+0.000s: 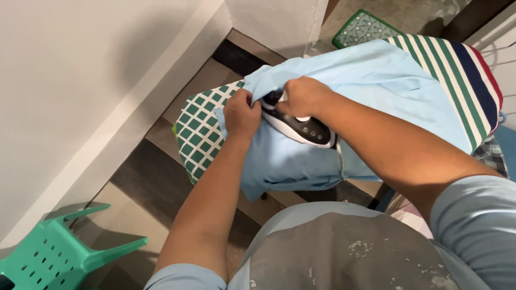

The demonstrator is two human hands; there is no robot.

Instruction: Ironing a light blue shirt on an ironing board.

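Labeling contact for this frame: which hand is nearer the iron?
Right. The right hand grips the handle of the black-and-white iron, on top of it. The left hand pinches the light blue shirt just beside the iron's tip, not touching it.

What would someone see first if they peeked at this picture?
Most likely the two hands in the middle: the right hand holds a black-and-white iron on a light blue shirt, while the left hand pinches the cloth beside it. The shirt lies over an ironing board with a green-and-white checked cover. A green plastic stool lies tipped at bottom left.
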